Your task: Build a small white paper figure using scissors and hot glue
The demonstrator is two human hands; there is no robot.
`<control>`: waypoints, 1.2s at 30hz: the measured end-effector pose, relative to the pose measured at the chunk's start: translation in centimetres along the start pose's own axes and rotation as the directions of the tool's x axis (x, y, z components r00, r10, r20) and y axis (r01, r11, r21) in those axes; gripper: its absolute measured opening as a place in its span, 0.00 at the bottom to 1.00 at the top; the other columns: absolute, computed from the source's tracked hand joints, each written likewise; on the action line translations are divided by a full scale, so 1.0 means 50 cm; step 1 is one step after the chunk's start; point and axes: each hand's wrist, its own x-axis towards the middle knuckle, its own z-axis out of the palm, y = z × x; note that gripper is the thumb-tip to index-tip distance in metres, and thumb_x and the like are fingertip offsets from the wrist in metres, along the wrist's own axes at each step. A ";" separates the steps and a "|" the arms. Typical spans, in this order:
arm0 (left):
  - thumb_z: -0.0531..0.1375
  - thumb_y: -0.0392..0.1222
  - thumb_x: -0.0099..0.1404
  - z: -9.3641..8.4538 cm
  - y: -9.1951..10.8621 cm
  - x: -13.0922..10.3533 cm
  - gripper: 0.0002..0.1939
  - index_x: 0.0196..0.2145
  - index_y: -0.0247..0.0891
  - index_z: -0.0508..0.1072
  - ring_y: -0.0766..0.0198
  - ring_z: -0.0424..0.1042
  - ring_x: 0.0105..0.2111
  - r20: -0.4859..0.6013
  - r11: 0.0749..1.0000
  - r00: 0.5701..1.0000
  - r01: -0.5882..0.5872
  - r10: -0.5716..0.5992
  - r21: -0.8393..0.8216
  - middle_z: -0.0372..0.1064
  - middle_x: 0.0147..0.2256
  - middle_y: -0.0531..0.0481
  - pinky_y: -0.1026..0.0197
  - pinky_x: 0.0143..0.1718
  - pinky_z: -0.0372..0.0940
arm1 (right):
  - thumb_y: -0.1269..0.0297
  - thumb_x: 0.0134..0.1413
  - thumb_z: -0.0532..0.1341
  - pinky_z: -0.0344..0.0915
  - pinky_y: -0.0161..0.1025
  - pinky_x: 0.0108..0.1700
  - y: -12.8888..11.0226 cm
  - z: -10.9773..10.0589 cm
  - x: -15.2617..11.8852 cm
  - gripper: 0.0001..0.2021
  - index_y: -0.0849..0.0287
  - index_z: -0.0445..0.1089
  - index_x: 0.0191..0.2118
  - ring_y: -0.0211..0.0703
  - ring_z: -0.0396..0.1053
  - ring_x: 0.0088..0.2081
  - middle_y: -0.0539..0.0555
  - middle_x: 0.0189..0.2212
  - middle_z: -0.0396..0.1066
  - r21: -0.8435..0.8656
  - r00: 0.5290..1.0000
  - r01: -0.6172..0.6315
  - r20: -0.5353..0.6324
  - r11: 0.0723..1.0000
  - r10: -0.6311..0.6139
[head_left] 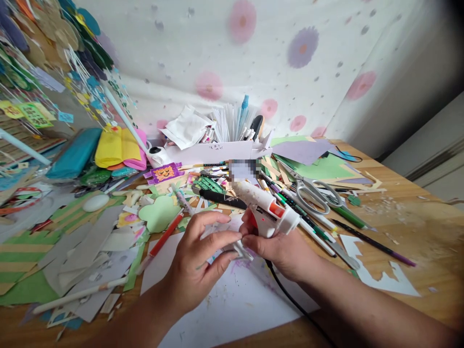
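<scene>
My right hand [277, 249] is closed round the handle of a white glue gun [266, 208], whose black cord runs down toward the table's front edge. Just left of it, my left hand [201, 261] has its thumb and fingers pinched together at a small whitish piece [242, 251]. That piece is partly hidden by the fingers, and I cannot make out what it is. Both hands are close together above a large white paper sheet [210, 314] with purple marks and specks on it.
Silver scissors [315, 193], markers and a dark pencil [373, 241] lie to the right. Paper scraps [90, 241] and a red pen [166, 234] cover the left. A white box [217, 152] of supplies stands behind; paper decorations [87, 63] hang upper left.
</scene>
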 end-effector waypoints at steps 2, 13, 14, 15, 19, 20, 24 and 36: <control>0.62 0.28 0.60 -0.003 0.003 0.005 0.16 0.43 0.43 0.72 0.58 0.69 0.45 -0.012 0.999 0.999 -0.035 0.035 -0.008 0.66 0.44 0.46 0.58 0.46 0.66 | 0.71 0.36 0.63 0.56 0.33 0.26 0.002 0.002 0.000 0.11 0.57 0.62 0.31 0.35 0.59 0.24 0.45 0.22 0.63 0.045 0.999 -0.028 -0.019 0.999 0.028; 0.61 0.27 0.60 -0.003 0.000 0.004 0.15 0.43 0.42 0.71 0.62 0.72 0.36 0.093 0.989 0.995 -0.017 0.031 -0.148 0.70 0.37 0.48 0.62 0.37 0.68 | 0.74 0.35 0.63 0.56 0.32 0.26 0.013 0.006 0.000 0.14 0.58 0.63 0.33 0.33 0.58 0.23 0.43 0.21 0.62 0.091 0.997 -0.081 0.022 0.993 0.080; 0.61 0.26 0.61 -0.004 0.000 0.004 0.14 0.41 0.41 0.71 0.63 0.71 0.36 0.116 0.987 0.993 -0.014 0.032 -0.157 0.69 0.36 0.48 0.63 0.37 0.68 | 0.74 0.35 0.63 0.56 0.31 0.26 0.014 0.006 0.000 0.14 0.58 0.63 0.33 0.33 0.58 0.23 0.43 0.21 0.62 0.100 0.995 -0.098 0.026 0.990 0.096; 0.60 0.26 0.61 -0.005 0.000 0.004 0.13 0.40 0.41 0.72 0.64 0.71 0.35 0.133 0.986 0.991 -0.011 0.034 -0.166 0.68 0.35 0.48 0.63 0.36 0.67 | 0.74 0.35 0.63 0.55 0.31 0.26 0.015 0.007 0.001 0.14 0.58 0.63 0.33 0.33 0.58 0.23 0.43 0.21 0.63 0.107 0.993 -0.116 0.028 0.987 0.113; 0.57 0.25 0.63 -0.010 0.004 0.006 0.11 0.36 0.39 0.71 0.64 0.70 0.35 0.158 0.983 0.987 0.007 0.022 -0.182 0.66 0.35 0.49 0.64 0.37 0.65 | 0.74 0.34 0.63 0.55 0.31 0.25 0.018 0.008 0.003 0.14 0.59 0.63 0.33 0.33 0.59 0.23 0.44 0.21 0.64 0.129 0.989 -0.146 0.009 0.981 0.146; 0.57 0.25 0.63 -0.011 0.005 0.006 0.10 0.36 0.39 0.71 0.64 0.69 0.36 0.162 0.983 0.987 0.016 0.014 -0.184 0.66 0.36 0.49 0.64 0.38 0.65 | 0.75 0.34 0.63 0.55 0.31 0.25 0.018 0.008 0.003 0.15 0.58 0.63 0.33 0.33 0.59 0.23 0.44 0.20 0.65 0.138 0.989 -0.146 0.008 0.980 0.146; 0.56 0.25 0.64 -0.010 0.004 0.002 0.10 0.37 0.39 0.69 0.64 0.69 0.38 0.168 0.976 0.986 0.056 -0.020 -0.211 0.65 0.38 0.50 0.64 0.41 0.63 | 0.75 0.35 0.62 0.57 0.31 0.24 0.020 0.006 0.004 0.14 0.58 0.63 0.33 0.33 0.60 0.21 0.43 0.19 0.65 0.178 0.988 -0.153 0.027 0.972 0.150; 0.58 0.26 0.64 -0.005 0.001 0.010 0.07 0.34 0.37 0.70 0.66 0.69 0.34 0.185 0.934 0.980 0.134 -0.075 -0.330 0.66 0.32 0.51 0.65 0.36 0.64 | 0.74 0.37 0.65 0.57 0.32 0.26 0.025 -0.001 0.007 0.13 0.58 0.63 0.32 0.33 0.61 0.22 0.44 0.19 0.66 0.196 0.993 -0.117 0.010 0.974 0.117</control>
